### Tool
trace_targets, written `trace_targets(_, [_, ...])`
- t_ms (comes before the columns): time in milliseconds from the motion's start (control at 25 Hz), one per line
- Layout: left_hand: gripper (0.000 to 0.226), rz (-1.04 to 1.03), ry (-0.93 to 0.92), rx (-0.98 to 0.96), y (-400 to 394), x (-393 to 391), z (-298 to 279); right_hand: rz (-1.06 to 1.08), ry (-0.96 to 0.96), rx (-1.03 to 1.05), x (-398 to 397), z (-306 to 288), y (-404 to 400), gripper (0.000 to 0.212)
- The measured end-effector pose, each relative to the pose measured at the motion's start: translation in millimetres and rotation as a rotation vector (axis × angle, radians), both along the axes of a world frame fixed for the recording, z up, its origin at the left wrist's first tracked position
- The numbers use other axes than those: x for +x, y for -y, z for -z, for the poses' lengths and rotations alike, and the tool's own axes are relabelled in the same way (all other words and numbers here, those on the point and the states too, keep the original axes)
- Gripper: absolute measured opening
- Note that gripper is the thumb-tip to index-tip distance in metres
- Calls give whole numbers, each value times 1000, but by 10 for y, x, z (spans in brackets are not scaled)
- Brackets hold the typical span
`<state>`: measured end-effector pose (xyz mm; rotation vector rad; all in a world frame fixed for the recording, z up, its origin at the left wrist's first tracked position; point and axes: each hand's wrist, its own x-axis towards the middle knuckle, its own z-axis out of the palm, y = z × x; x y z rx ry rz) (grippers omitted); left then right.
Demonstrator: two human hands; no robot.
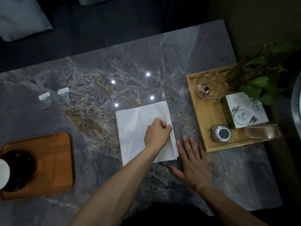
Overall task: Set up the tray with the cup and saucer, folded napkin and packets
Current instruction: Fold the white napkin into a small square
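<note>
Your white cloth napkin point(143, 132) lies folded on the grey marble table point(114, 70), roughly centre, well apart from the brown wooden tray point(53, 160) at your left, where the dark saucer point(19, 170) and pale cup point(3, 173) sit. Your left hand point(157, 133) reaches across the napkin, fingers curled and pinching its right-hand layered edge; your right hand point(192, 163) rests flat on the table just beside that edge, fingers spread. The napkin is light and limp, so it will likely sag and unfold if lifted by one corner; take it at the folded edge with all layers pinched together, or support it underneath. The two small packets point(54, 97) lie near the table's far left; being thin and flat, they probably need lifting by an edge.
</note>
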<state>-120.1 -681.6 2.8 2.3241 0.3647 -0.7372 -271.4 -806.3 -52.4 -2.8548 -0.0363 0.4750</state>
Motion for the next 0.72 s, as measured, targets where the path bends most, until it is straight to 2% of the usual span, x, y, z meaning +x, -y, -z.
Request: trace_targets(720, [22,-25,46,8,147,13,75,-1,17,-17,-4,-7,-5,93])
